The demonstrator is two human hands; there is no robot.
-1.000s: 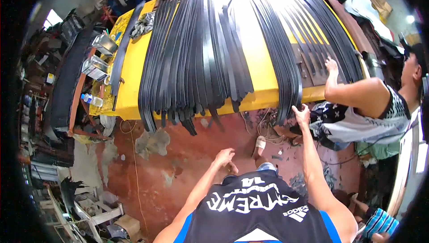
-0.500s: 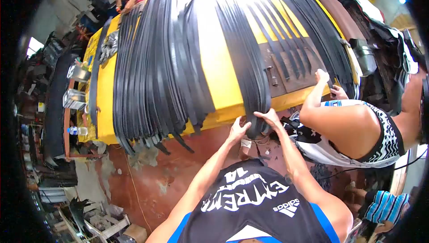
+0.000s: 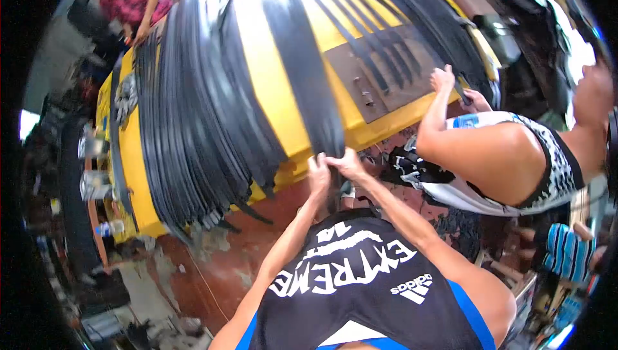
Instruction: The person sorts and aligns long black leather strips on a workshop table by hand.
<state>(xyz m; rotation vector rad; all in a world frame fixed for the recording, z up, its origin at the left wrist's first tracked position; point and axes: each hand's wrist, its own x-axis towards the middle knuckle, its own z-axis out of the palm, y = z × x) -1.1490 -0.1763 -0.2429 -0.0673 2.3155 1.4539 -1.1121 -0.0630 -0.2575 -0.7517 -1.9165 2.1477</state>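
Note:
A bundle of long black strips [image 3: 299, 60] runs across the yellow table [image 3: 270, 102] and over its near edge. At that edge my left hand [image 3: 318, 173] grips the bundle's left side. My right hand [image 3: 347, 164] is closed on the right side of the same bundle, with the fingertips of both hands almost touching. The strip ends hang below my hands, blurred. To the left lies a wide mass of black strips [image 3: 193, 105], its ends hanging over the edge.
At the right, a co-worker [image 3: 489, 157] has both hands by strips near a brown board [image 3: 386, 70] with a small metal tool. Another person [image 3: 135, 2] stands at the far left corner. Metal containers [image 3: 95, 184] and a bottle [image 3: 111, 228] are at the left edge.
The view has shifted, so the table sits further left. My hands have come closer together around the bundle, which looks narrower and straighter at the edge.

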